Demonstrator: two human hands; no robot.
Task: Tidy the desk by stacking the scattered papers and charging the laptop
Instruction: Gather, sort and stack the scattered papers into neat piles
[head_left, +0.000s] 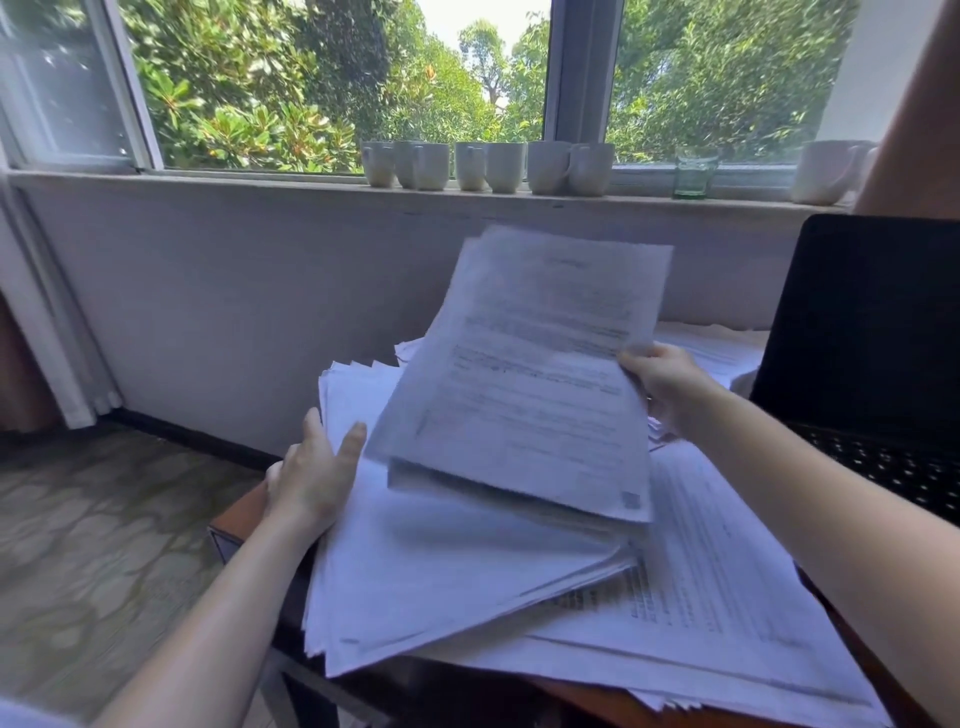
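A bundle of printed sheets (524, 384) is lifted and tilted above the desk, blurred by motion. My right hand (667, 384) grips its right edge, thumb on top. Below it a fanned pile of white papers (447, 566) lies on the wooden desk (236, 519). My left hand (311, 475) rests flat on the pile's left side, fingers straight. More printed sheets (717, 587) spread under and to the right of the pile. An open black laptop (872, 332) stands at the right, its screen dark and its keyboard partly in view.
Several white mugs (488, 166), a green glass (695, 171) and another mug (826, 171) stand on the windowsill behind the desk. More papers (722, 348) lie by the wall. The desk's left edge drops to a patterned floor (104, 545).
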